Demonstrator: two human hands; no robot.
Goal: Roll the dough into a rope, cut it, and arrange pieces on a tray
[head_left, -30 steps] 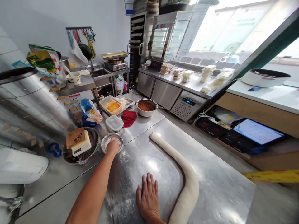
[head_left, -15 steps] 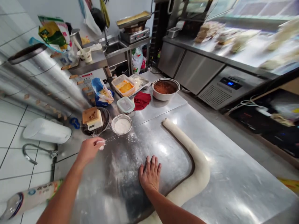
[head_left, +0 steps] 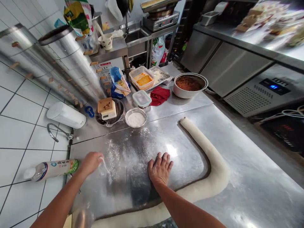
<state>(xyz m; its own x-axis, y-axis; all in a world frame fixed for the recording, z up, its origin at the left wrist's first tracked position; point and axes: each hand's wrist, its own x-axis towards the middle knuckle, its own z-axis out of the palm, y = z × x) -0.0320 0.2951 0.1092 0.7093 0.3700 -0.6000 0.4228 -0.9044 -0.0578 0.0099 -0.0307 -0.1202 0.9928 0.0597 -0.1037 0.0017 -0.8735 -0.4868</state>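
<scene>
My left hand (head_left: 91, 163) is closed over the left part of the steel table (head_left: 123, 158), and white flour streams from its fingers. A patch of scattered flour (head_left: 114, 164) lies on the metal beside it. My right hand (head_left: 161, 167) rests flat on the table with fingers spread, holding nothing. Around it bends a long, thick roll of pale dough (head_left: 217, 171), running from the front edge to the right and then back. My right forearm hides part of the roll. A foil-like bowl of flour (head_left: 136, 117) stands beyond both hands.
A digital scale (head_left: 108, 113), a lidded box (head_left: 142, 98), a red cloth (head_left: 160, 95), a pot of brown filling (head_left: 190, 85) and a tub of orange food (head_left: 142, 77) stand along the back. At left are a plastic bottle (head_left: 54, 167) and a white canister (head_left: 66, 115).
My left hand has moved nearer to me, and a trail of flour now lies on the table. The right hand stays flat. The view has shifted, showing more of the dough's near end.
</scene>
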